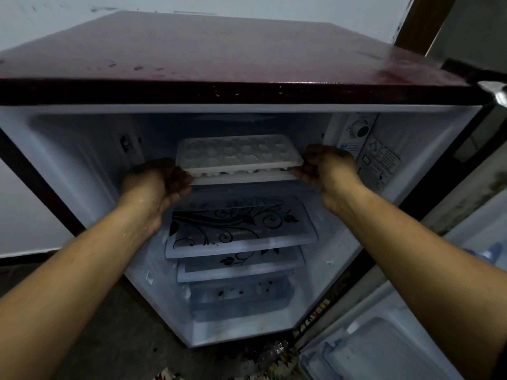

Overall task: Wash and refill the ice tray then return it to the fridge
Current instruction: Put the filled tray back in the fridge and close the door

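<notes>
The left hand (157, 179) is gripping the left end of the ice tray (236, 153), its fingers curling under the rim, while the right hand (325, 165) is pinching the right end. The tray is a flat rectangle of white matte plastic with rounded cavities, and it is lying level, long axis running left to right, inside the top of the open fridge (219, 50). Below it, glass shelves (241, 229) printed with black floral swirls are sitting in the white interior

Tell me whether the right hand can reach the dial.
Probably yes: the dial sits just above the right hand with nothing between them, but that hand grips the tray and would have to let go.
</notes>
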`<state>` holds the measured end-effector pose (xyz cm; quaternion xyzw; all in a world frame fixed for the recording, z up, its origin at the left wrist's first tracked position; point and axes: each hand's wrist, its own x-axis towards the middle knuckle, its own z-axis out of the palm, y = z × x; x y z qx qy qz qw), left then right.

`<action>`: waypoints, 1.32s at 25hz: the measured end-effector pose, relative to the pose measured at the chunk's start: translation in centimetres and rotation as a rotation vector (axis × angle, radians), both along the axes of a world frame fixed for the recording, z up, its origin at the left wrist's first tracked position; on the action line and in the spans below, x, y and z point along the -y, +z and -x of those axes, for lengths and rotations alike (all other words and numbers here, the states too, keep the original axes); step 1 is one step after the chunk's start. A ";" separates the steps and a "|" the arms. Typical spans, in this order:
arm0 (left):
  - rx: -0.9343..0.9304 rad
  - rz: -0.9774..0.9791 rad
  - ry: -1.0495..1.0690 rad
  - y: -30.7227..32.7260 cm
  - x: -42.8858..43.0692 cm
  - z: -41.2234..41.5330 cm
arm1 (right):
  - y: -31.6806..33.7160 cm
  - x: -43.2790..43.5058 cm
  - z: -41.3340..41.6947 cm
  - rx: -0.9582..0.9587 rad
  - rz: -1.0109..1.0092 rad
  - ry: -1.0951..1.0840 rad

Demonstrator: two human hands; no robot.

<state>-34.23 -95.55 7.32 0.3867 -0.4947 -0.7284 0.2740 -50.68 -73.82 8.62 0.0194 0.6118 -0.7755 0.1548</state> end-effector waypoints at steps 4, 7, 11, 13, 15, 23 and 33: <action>0.090 0.554 0.000 -1.2 -2.1 -1.8 | -2.2 -1.3 -1.2 -0.445 -0.408 0.018; 0.243 1.222 -0.160 -3.7 -3.4 -3.2 | -3.8 -2.0 -3.3 -0.902 -0.818 0.163; 0.433 1.511 -0.332 -6.1 -2.0 -3.0 | -4.7 -1.6 -3.6 -1.041 -1.062 0.234; 0.498 1.566 -0.344 -6.4 -1.1 -2.5 | -5.1 -1.3 -3.2 -1.071 -1.146 0.268; 0.537 1.600 -0.358 -6.4 -0.6 -1.9 | -5.3 -0.8 -2.7 -1.098 -1.199 0.306; 0.670 1.669 -0.396 -6.6 0.4 0.5 | -5.8 1.6 -1.2 -1.078 -1.355 0.386; 0.629 1.552 -0.480 -4.6 -3.9 -2.4 | -3.1 -0.1 -6.3 -0.950 -1.369 0.465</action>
